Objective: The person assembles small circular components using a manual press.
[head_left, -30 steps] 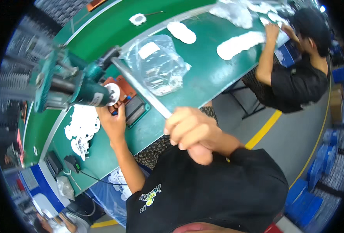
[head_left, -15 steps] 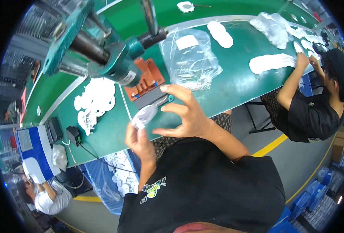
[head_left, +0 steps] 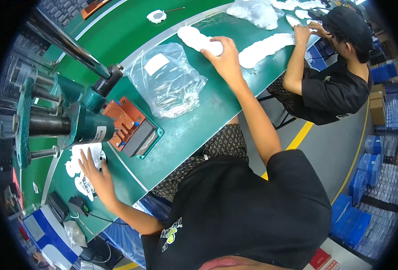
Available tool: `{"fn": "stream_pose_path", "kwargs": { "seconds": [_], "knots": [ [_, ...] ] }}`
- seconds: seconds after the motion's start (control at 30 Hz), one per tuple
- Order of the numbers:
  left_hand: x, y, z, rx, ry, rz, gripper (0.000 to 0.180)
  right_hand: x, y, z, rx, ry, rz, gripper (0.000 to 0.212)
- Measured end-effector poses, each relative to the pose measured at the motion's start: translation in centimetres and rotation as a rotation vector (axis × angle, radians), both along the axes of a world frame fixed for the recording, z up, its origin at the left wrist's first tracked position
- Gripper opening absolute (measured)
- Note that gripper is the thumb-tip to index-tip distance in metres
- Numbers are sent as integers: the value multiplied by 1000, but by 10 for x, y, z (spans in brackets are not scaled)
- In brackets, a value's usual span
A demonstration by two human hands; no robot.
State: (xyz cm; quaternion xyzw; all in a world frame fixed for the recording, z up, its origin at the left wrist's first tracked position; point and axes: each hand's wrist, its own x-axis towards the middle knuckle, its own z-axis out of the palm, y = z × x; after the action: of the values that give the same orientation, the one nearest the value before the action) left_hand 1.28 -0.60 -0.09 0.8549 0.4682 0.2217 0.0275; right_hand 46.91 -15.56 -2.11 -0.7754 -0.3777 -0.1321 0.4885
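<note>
My right hand point(head_left: 227, 60) reaches across the green bench to a row of overlapping white round pieces point(head_left: 194, 38). Its thumb and forefinger close around the end piece point(head_left: 214, 47). On the other side, my left hand point(head_left: 101, 177) has its fingers spread at the edge of a pile of white plastic parts point(head_left: 87, 150), apparently holding nothing. Between my hands stand a green hand press point(head_left: 84, 121) and an orange fixture point(head_left: 126, 118) with a dark grey block point(head_left: 140, 138) at its front; no white piece shows on the fixture.
A clear plastic bag point(head_left: 172, 87) lies beyond the fixture. A longer white row point(head_left: 264, 50) reaches toward a co-worker point(head_left: 338, 67) at the right. Near the bench's left end are a black adapter point(head_left: 78, 204) with a cable and a blue-and-white machine point(head_left: 50, 236). Blue plastic point(head_left: 125, 240) hangs below the edge.
My hands have parted: the left moved to the white pile, the right to the row. The white round piece held in my left fingers is gone from them. The view has shifted right.
</note>
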Motion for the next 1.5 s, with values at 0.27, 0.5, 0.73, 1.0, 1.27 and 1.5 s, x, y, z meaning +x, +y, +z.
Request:
{"fn": "stream_pose_path", "kwargs": {
  "seconds": [0.27,0.5,0.73,1.0,1.27,1.5],
  "knots": [
    [-1,24,-5,-164,-51,-16,46,30,24,-33,-186,-76,-40,47],
    [5,29,-14,-6,-131,-17,39,26,24,-42,-225,-254,-115,46],
    [8,26,-17,27,-101,-32,40,32,25,-41,-242,-209,-100,47],
    [3,24,-19,-55,-169,-14,42,-8,11,-14,-72,-270,-163,38],
    [5,15,-20,136,-45,-71,41,-115,-10,2,-102,-78,736,14],
    [8,11,-16,128,-275,-46,31,-121,22,-10,-561,-229,519,20]
  ]
}}
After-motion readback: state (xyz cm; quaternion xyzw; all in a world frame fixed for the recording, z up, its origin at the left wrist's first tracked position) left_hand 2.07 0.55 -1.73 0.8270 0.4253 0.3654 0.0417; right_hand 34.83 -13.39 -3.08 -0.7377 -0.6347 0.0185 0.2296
